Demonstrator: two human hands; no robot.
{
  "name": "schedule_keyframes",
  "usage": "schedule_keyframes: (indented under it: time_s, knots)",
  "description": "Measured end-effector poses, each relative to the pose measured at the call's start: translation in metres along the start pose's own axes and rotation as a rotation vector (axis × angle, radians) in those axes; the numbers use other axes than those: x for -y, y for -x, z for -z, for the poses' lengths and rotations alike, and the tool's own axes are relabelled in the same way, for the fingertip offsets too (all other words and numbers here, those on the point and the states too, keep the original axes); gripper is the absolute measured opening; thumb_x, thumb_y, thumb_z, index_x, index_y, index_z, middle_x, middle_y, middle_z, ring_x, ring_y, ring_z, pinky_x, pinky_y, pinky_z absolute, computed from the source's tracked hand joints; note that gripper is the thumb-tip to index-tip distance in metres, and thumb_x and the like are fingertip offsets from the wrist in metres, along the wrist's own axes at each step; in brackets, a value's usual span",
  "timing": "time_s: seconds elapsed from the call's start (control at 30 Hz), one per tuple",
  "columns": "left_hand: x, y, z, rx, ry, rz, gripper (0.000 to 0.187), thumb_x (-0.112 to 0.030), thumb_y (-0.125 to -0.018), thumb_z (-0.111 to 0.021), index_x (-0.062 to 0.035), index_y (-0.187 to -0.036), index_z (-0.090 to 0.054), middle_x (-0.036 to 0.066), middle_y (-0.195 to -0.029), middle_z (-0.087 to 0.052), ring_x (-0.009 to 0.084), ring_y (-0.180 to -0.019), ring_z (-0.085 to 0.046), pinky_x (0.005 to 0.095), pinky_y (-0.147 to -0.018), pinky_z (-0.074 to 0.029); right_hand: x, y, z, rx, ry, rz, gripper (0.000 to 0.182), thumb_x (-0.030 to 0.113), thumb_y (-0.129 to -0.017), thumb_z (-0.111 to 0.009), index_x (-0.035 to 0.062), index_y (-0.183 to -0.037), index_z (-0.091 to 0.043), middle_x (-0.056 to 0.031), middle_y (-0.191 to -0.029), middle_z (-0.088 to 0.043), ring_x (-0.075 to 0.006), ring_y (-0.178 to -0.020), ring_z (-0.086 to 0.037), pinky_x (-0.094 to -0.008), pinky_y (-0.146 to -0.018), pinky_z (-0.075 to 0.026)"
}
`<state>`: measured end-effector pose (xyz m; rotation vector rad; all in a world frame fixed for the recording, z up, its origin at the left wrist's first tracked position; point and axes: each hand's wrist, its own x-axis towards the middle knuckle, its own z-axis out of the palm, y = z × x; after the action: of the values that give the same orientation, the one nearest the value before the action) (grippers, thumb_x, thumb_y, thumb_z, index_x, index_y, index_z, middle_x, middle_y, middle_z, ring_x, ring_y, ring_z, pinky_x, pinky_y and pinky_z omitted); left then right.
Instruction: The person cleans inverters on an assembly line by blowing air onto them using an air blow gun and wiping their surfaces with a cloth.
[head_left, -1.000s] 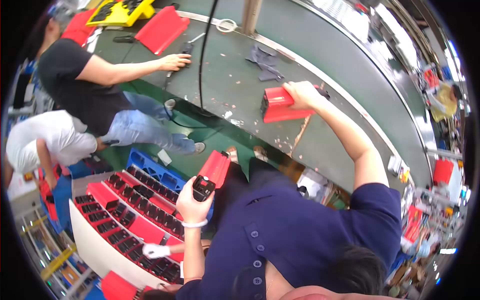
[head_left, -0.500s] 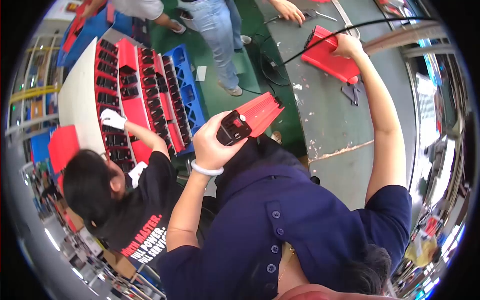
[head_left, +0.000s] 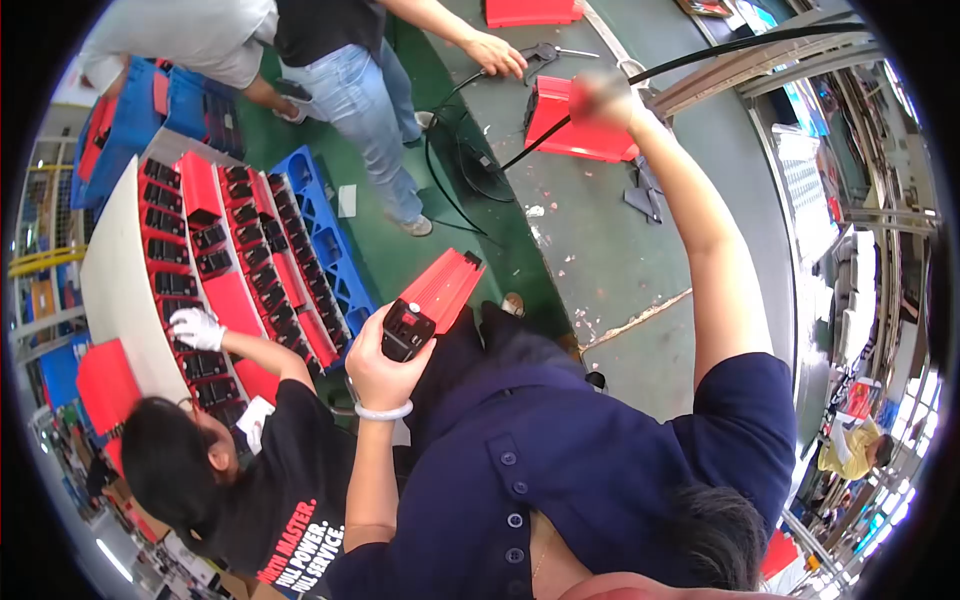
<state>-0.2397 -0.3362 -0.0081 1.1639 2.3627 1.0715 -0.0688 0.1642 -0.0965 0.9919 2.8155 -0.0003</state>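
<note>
My left hand, with a white bangle at the wrist, is closed around a red finned case. The black end panel of that case, with small sockets, faces me; the case is held in the air left of the workbench. My right arm stretches out over the bench, and my right hand is at the right end of a second red case on the bench. Its fingers are blurred, so their grip does not show. Behind this case lies a dark hand tool, beside another person's hand.
A black cable crosses over the bench. A dark metal piece lies near the second case. At left, a white-gloved person works at a pale table with rows of red and black units. A blue crate stands alongside.
The whole view has shifted, bringing most things left. The case on the bench has turned and lies more level, my right hand still at it. My left hand keeps its case.
</note>
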Motion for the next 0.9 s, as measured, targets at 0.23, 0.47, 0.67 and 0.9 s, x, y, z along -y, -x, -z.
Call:
schedule_keyframes:
  time_s: [0.23,0.47,0.67,0.9]
  knots:
    - [0.015,-0.006,-0.001,0.079,-0.073,0.027,0.059,-0.016,-0.06,-0.09,-0.0047,-0.113,-0.067,0.013,-0.099,-0.073,0.0313,-0.089,-0.072,0.0375,-0.08,-0.057,0.035,0.074,0.005,-0.512,-0.142,-0.322,0.042,0.024,-0.081,-0.077,0.0095,-0.117,-0.062,-0.0146,-0.114,-0.061,-0.0318,-0.099,-0.066,-0.0411,-0.08,-0.056]
    - [0.025,-0.008,0.003,0.043,-0.071,0.052,0.061,-0.017,-0.059,-0.091,-0.0034,-0.114,-0.067,0.016,-0.099,-0.073,0.032,-0.089,-0.072,0.0381,-0.082,-0.057,0.124,0.124,-0.015,-0.055,-1.05,-0.124,0.022,0.022,-0.093,-0.061,0.0043,-0.103,-0.07,-0.0104,-0.083,-0.072,-0.0207,-0.071,-0.069,-0.0345,-0.07,-0.054]
    - [0.035,-0.012,0.004,0.074,-0.085,0.091,0.06,-0.018,-0.06,-0.091,-0.0034,-0.113,-0.067,0.016,-0.097,-0.073,0.0332,-0.087,-0.072,0.0399,-0.08,-0.057,0.222,-0.062,-0.08,-0.353,-2.122,-0.681,0.026,0.022,-0.099,-0.054,0.0029,-0.115,-0.062,-0.0056,-0.083,-0.067,-0.0092,-0.051,-0.044,-0.0273,-0.046,-0.033]
    - [0.065,-0.004,-0.001,0.067,-0.039,0.148,0.063,-0.02,-0.061,-0.092,-0.0037,-0.116,-0.067,0.015,-0.102,-0.072,0.0336,-0.091,-0.071,0.04,-0.082,-0.056,0.123,-0.22,-0.101,-0.483,-1.038,-1.603,0.08,0.051,-0.078,-0.08,-0.0053,-0.123,-0.046,-0.0227,-0.124,-0.058,-0.0353,-0.107,-0.067,-0.0449,-0.088,-0.058]
